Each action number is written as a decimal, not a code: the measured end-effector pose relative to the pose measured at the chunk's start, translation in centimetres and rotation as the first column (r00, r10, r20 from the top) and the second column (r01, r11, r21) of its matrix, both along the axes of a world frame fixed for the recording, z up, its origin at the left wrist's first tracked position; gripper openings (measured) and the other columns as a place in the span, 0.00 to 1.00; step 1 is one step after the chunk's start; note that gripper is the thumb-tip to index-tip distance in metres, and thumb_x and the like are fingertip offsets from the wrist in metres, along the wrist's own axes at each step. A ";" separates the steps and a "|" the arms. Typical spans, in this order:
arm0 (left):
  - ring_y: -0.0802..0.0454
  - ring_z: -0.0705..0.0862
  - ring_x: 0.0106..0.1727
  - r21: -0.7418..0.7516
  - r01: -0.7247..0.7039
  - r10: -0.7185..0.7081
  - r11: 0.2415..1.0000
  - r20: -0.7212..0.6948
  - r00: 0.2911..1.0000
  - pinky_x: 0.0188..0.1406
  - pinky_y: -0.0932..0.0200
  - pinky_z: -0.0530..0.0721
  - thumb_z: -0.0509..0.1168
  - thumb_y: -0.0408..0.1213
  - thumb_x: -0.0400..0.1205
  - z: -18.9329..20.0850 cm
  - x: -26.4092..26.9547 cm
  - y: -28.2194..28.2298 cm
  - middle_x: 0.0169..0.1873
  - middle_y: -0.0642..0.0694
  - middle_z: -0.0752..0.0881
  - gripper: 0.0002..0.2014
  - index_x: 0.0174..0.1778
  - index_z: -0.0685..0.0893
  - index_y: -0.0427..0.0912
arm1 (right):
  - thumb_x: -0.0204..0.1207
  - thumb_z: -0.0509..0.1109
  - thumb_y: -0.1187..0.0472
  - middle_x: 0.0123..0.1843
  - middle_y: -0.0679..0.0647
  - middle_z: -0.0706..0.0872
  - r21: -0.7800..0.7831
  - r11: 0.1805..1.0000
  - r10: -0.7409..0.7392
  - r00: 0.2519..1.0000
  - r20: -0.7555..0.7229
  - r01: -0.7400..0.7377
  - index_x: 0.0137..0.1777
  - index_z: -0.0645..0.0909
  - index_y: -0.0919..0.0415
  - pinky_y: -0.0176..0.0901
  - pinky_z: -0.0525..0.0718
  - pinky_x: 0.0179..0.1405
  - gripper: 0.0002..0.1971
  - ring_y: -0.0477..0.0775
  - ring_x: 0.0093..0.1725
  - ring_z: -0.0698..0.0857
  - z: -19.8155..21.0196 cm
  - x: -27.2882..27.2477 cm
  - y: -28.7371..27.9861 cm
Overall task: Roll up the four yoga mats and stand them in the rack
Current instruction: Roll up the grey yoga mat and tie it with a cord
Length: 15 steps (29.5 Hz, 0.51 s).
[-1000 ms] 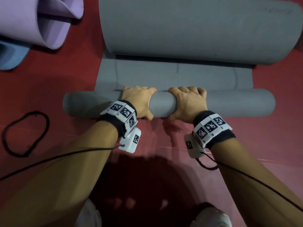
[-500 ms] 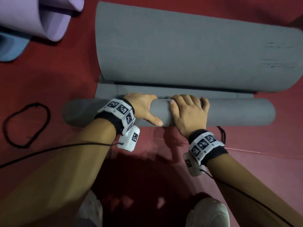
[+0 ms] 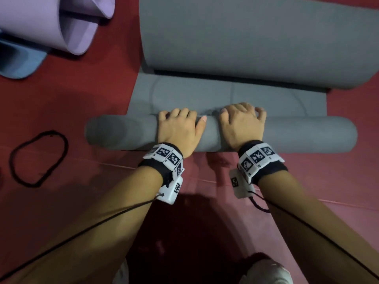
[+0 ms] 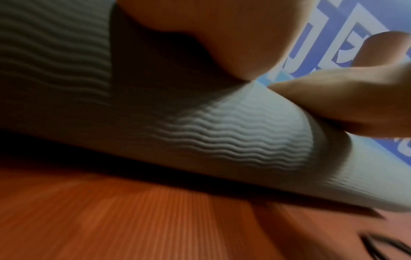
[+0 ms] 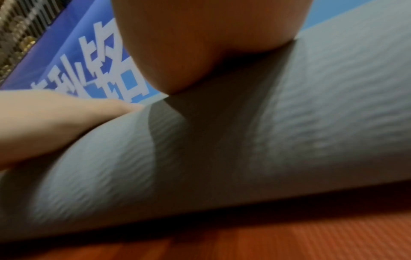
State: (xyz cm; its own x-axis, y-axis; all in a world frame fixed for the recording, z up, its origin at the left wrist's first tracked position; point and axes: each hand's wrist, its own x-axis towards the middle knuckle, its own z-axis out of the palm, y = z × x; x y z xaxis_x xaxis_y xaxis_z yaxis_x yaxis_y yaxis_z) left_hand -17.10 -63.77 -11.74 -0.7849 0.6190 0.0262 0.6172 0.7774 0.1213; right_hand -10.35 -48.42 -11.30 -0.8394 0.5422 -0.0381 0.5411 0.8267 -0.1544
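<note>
The grey yoga mat [image 3: 225,95] lies on the red floor [image 3: 205,181], its near end a tight roll and its far end curled over. Both hands, left hand [image 3: 179,131] and right hand [image 3: 242,125], curl over the roll, gripping it. Only the wrist views show its wavy ribbing (and a blue banner [image 5: 93,58]). A lilac mat [image 3: 51,21] and black loop [image 3: 39,158] lie left.
</note>
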 end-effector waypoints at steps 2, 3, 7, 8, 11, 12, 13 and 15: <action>0.39 0.86 0.49 -0.067 0.003 0.002 0.998 0.072 0.997 0.53 0.45 0.75 0.46 0.55 0.88 0.8 -1.5 0.9 0.45 0.43 0.90 0.28 0.45 0.88 0.43 | 0.85 0.52 0.46 0.56 0.48 0.89 0.106 0.994 -0.020 0.996 -0.089 0.029 0.51 0.86 0.52 0.66 0.59 0.75 0.21 0.56 0.67 0.79 -0.7 0.9 -0.4; 0.37 0.87 0.51 -0.107 0.011 0.004 0.994 0.142 0.990 0.53 0.45 0.76 0.45 0.55 0.88 1.1 -2.3 1.5 0.47 0.41 0.90 0.29 0.47 0.88 0.42 | 0.85 0.52 0.46 0.55 0.48 0.88 0.136 0.990 -0.019 0.992 -0.126 0.036 0.52 0.86 0.52 0.67 0.60 0.75 0.21 0.57 0.65 0.80 -1.1 1.3 -0.5; 0.34 0.86 0.55 -0.132 0.003 0.028 0.991 0.235 0.972 0.57 0.45 0.76 0.44 0.54 0.89 1.1 -4.2 2.6 0.51 0.36 0.90 0.29 0.52 0.89 0.42 | 0.84 0.53 0.47 0.48 0.50 0.89 0.138 0.988 -0.044 0.986 -0.161 0.067 0.48 0.86 0.53 0.65 0.66 0.73 0.20 0.60 0.57 0.84 -1.2 0.6 -0.1; 0.35 0.86 0.55 -0.110 -0.009 0.032 0.994 0.212 0.977 0.56 0.45 0.75 0.45 0.53 0.89 1.0 -4.0 2.6 0.50 0.38 0.90 0.28 0.51 0.89 0.42 | 0.82 0.53 0.48 0.46 0.51 0.90 0.126 0.989 -0.060 0.986 -0.153 0.079 0.44 0.86 0.54 0.63 0.67 0.72 0.20 0.60 0.55 0.84 -1.1 0.0 0.0; 0.38 0.83 0.52 0.015 -0.057 0.056 0.998 0.066 0.996 0.56 0.43 0.73 0.47 0.51 0.86 0.3 -2.6 2.3 0.48 0.44 0.89 0.25 0.48 0.88 0.44 | 0.78 0.52 0.49 0.41 0.55 0.90 0.103 0.991 -0.071 0.992 -0.103 0.082 0.38 0.87 0.57 0.60 0.70 0.66 0.23 0.63 0.49 0.86 -0.5 -2.0 0.9; 0.40 0.83 0.51 0.040 -0.062 0.061 0.997 0.026 0.998 0.58 0.42 0.72 0.47 0.50 0.86 0.0 -2.2 2.4 0.47 0.45 0.88 0.24 0.49 0.88 0.45 | 0.77 0.51 0.49 0.40 0.56 0.90 0.102 0.992 -0.069 0.995 -0.073 0.076 0.37 0.87 0.58 0.58 0.70 0.65 0.24 0.64 0.47 0.86 -0.3 -2.5 1.2; 0.41 0.83 0.50 0.049 -0.063 0.063 0.997 -0.004 0.998 0.59 0.41 0.72 0.48 0.49 0.86 -0.4 -1.8 2.4 0.46 0.46 0.88 0.23 0.50 0.88 0.45 | 0.77 0.50 0.50 0.40 0.57 0.90 0.101 0.992 -0.068 0.996 -0.049 0.073 0.37 0.87 0.59 0.57 0.70 0.63 0.25 0.64 0.46 0.86 -0.3 -2.9 1.4; 0.42 0.84 0.49 0.049 -0.059 0.060 0.997 -0.034 0.998 0.59 0.41 0.73 0.48 0.49 0.87 -0.6 -1.8 2.5 0.45 0.47 0.88 0.22 0.50 0.88 0.45 | 0.78 0.51 0.50 0.40 0.58 0.90 0.098 0.993 -0.062 0.996 -0.062 0.068 0.37 0.87 0.59 0.55 0.71 0.60 0.24 0.65 0.46 0.86 -0.5 -3.2 1.6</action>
